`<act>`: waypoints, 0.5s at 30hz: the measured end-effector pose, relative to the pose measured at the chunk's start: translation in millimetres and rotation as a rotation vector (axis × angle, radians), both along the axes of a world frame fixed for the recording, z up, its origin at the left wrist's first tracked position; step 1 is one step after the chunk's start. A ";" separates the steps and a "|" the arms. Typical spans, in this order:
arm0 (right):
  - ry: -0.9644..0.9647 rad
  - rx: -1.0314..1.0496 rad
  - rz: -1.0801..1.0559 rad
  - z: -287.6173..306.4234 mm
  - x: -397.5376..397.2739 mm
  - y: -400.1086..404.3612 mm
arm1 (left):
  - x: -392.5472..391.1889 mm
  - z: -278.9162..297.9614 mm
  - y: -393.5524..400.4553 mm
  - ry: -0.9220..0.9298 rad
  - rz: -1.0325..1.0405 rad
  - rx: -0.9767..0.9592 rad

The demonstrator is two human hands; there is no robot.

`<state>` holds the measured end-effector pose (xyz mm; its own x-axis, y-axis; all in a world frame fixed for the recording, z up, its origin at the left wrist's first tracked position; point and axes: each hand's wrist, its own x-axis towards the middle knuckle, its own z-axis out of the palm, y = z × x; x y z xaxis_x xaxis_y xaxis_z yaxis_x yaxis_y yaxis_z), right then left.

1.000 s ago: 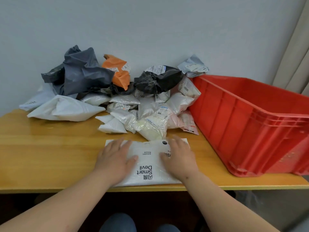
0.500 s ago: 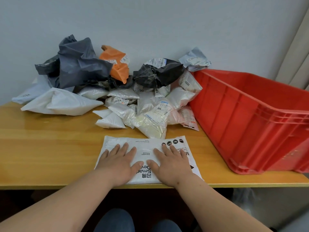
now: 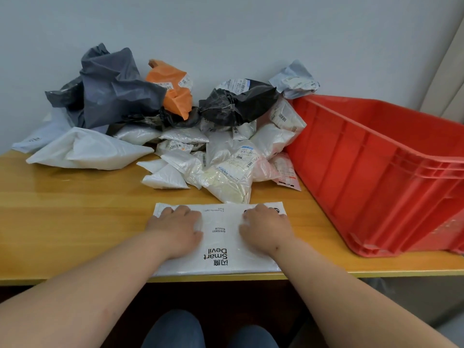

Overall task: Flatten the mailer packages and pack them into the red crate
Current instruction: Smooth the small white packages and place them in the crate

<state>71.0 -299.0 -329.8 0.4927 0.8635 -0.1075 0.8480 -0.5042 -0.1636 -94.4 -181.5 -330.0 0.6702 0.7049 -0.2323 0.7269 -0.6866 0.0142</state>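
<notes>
A white mailer printed "Smart Devil" (image 3: 221, 237) lies flat at the front edge of the wooden table (image 3: 75, 209). My left hand (image 3: 175, 228) presses palm-down on its left part, fingers reaching the far edge. My right hand (image 3: 266, 227) presses on its right part the same way. Behind the white mailer sits a heap of crumpled mailers (image 3: 213, 151), white, grey, black and orange. The red crate (image 3: 376, 172) stands at the right of the table.
The heap leans against the grey wall (image 3: 226, 33) and touches the crate's left wall. A large white bag (image 3: 85, 151) lies at the left of the heap. A curtain (image 3: 449, 71) hangs at the far right. My knees show below the table.
Both hands have slid apart and forward on the white mailer, from side by side near its middle to its far left and far right parts. The mailer stays on the table.
</notes>
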 end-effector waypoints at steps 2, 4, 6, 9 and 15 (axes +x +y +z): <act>0.039 0.024 -0.047 2.7 9.8 3.4 | 4.5 3.3 10.8 -0.020 0.029 -0.006; 0.046 -0.011 -0.060 3.6 16.1 5.5 | 9.7 4.2 19.5 -0.013 0.050 -0.036; 0.032 -0.060 -0.059 5.5 21.7 10.4 | 16.6 5.3 27.1 0.014 0.058 -0.054; 0.026 -0.108 -0.056 11.1 27.3 15.6 | 25.1 7.9 34.3 0.045 0.079 -0.079; -0.108 0.057 -0.072 27.3 27.9 8.0 | 22.2 28.0 30.7 -0.062 0.003 0.323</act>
